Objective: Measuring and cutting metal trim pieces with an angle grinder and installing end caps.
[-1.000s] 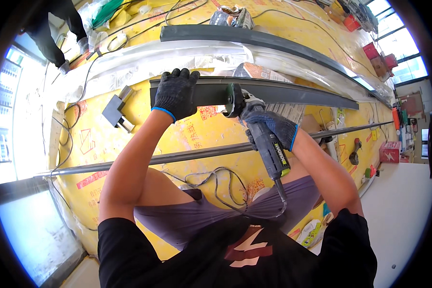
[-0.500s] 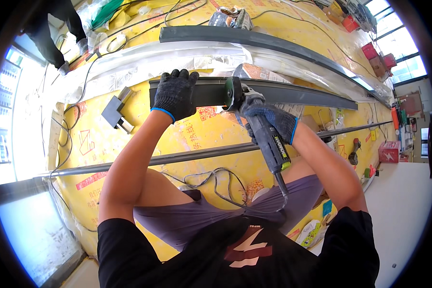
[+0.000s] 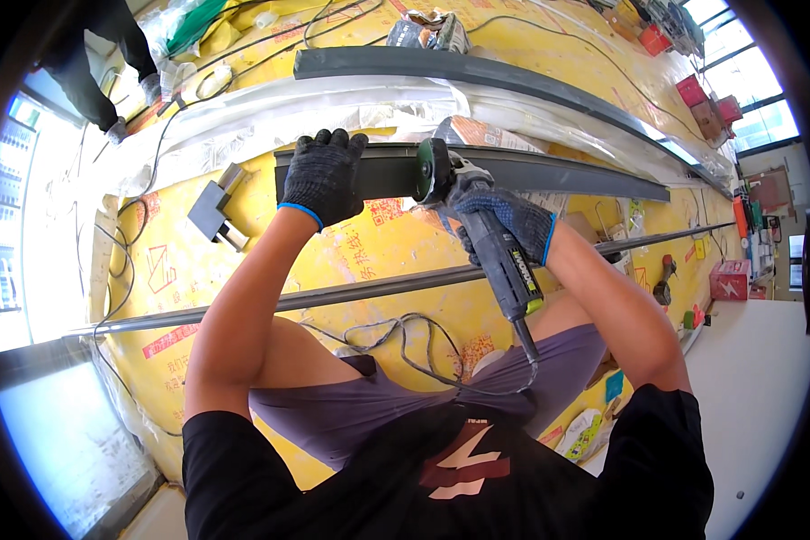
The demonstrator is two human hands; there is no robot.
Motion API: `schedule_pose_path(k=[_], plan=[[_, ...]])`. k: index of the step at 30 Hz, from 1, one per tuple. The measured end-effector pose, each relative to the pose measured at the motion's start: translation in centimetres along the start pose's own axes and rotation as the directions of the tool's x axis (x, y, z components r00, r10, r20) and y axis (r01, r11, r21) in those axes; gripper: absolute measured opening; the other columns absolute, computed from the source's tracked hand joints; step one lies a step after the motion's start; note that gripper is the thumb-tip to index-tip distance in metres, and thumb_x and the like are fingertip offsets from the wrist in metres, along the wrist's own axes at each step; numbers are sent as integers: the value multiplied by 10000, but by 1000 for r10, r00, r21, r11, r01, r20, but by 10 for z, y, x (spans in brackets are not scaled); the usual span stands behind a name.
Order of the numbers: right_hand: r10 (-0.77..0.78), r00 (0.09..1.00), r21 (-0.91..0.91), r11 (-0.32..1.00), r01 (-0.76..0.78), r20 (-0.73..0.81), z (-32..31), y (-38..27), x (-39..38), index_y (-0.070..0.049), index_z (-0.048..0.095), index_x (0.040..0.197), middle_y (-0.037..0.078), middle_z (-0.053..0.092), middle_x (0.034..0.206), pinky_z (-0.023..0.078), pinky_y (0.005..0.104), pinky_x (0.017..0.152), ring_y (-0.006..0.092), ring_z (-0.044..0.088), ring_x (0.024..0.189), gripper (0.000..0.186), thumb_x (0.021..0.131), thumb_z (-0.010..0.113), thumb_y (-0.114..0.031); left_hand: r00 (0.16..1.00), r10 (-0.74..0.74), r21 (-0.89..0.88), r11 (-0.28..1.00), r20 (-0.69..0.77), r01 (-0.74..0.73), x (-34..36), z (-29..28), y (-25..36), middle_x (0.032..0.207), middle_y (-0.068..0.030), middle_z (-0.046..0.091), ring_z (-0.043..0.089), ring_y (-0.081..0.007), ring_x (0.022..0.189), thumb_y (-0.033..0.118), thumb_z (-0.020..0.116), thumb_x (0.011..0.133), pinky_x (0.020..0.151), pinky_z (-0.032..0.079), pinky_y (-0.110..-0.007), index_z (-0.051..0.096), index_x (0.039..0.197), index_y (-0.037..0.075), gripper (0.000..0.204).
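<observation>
Holding the angle grinder (image 3: 507, 270) in my right hand (image 3: 513, 220), fingers wrapped round the front of its body, just behind the head. Left hand (image 3: 322, 180) lies over the dark grey profile (image 3: 387, 175) near its left end, fingers slightly parted and reaching over the far edge; can't tell if the thumb pinches underneath. Profile lies crosswise in front of me, above the yellow floor sheeting (image 3: 270, 256), left end poking just past my palm, the rest running off right. Green disc (image 3: 425, 169) sits over it, right of that hand; contact or slight gap, can't tell. Handling guess: profile looks like thin metal, stiff lengthwise, fairly light, smooth enough to skid, edges likely sharp. Best hold is flat palm near the end, clear of the disc. Grinder likely front-heavy; grip the body, cord (image 3: 526, 346) hangs off its tail.
</observation>
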State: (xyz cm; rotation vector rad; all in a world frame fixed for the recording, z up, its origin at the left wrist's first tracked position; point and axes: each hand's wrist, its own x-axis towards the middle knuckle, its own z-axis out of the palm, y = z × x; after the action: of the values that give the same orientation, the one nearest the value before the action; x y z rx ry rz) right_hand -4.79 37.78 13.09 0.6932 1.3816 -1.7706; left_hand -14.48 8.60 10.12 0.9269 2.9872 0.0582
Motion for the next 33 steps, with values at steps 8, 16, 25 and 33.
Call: schedule_pose_path(k=[8, 16, 25, 33], plan=[[-18, 1000, -92, 996, 20, 22, 10, -12, -4, -58, 668, 1092, 111, 679, 829, 621, 398, 620, 225, 696, 678, 360, 928, 724, -374, 1000, 18, 15, 1000, -14, -17, -3, 0, -1, 1285, -181, 629, 589, -358, 1255, 300, 810, 723, 1072, 440, -533, 573, 1412, 89, 759], [-71, 996, -132, 988, 78, 57, 8, -16, 0, -51, 700, 1025, 101, 660, 764, 592, 372, 562, 209, 660, 601, 340, 936, 715, -379, 1000, 13, -10, 1000, -1, -13, -3, 0, 0, 1288, -185, 628, 587, -363, 1258, 290, 812, 713, 1070, 443, -533, 578, 1406, 82, 760], [-92, 984, -145, 983, 115, 154, -9, -10, 18, -41, 716, 1047, 106, 665, 764, 575, 348, 542, 196, 643, 575, 334, 958, 701, -362, 1000, 20, -1, 1000, -20, -20, -1, 0, 1, 1265, -183, 635, 598, -365, 1234, 285, 808, 714, 1052, 450, -537, 585, 1395, 81, 745], [-106, 991, -113, 987, 115, 85, 3, -15, 10, -17, 686, 1106, 118, 690, 826, 582, 361, 562, 199, 665, 621, 415, 991, 628, -411, 998, 28, -12, 1000, -61, -28, -5, 3, 2, 1238, -180, 638, 603, -366, 1215, 281, 811, 702, 1040, 455, -540, 590, 1382, 88, 741]])
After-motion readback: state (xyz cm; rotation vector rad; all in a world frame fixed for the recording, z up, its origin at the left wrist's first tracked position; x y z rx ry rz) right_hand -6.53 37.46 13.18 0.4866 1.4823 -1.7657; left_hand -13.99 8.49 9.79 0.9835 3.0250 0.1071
